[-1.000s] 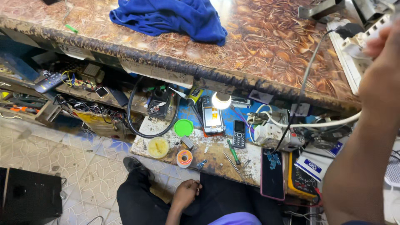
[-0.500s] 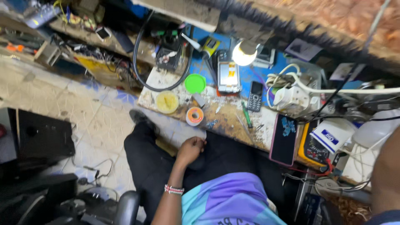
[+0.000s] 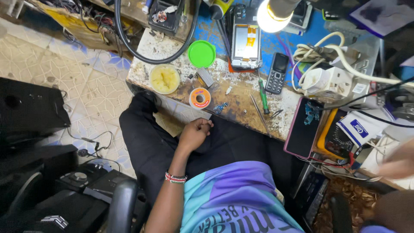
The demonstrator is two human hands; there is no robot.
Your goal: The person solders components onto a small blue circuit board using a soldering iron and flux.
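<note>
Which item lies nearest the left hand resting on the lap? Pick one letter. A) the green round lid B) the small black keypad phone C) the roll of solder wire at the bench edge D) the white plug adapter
C: the left hand lies loosely closed on the lap just below the bench edge, and the roll of solder wire sits right above it, closer than the green lid, the keypad phone or the white plug adapter.

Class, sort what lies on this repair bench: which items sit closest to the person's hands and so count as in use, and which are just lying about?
Nearest the hands:
left hand, loosely closed on the lap, holds nothing
solder spool
small blue part
right hand, blurred

Lying about:
opened phone
keypad phone
green lid
yellow paste tin
green screwdriver
lamp
</note>
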